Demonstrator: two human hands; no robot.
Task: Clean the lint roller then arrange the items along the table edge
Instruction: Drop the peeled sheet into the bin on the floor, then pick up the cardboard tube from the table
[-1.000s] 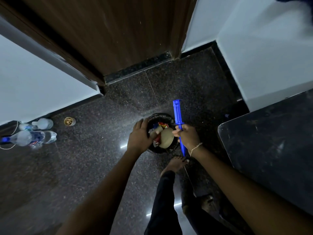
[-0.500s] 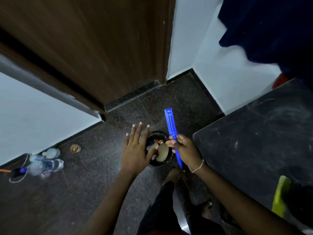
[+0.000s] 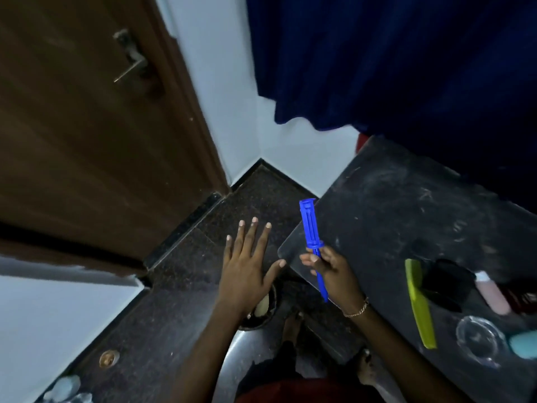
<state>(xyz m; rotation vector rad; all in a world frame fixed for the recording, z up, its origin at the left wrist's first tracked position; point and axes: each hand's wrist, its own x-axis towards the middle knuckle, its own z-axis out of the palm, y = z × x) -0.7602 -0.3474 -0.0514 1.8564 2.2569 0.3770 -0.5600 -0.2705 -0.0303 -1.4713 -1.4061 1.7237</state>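
The right hand grips a blue lint-roller handle by its thin stem, the ribbed spindle pointing up and away; no sticky roll shows on it, so the cleaning part looks done. The left hand is empty, fingers spread flat in the air above a small dark bin on the floor, in which something pale lies. The handle hangs just off the near corner of the dark table.

On that table, well to the right, lie a yellow-green comb, a black object, a pinkish bottle, a clear glass bowl and something teal at the picture's edge.

To do this step well, I'd say the handle should be laid flat, parallel to the table edge and close to it, with the spindle clear of the comb. The free hand could then line the other pieces up beside it, lifting the glass bowl, not sliding it.
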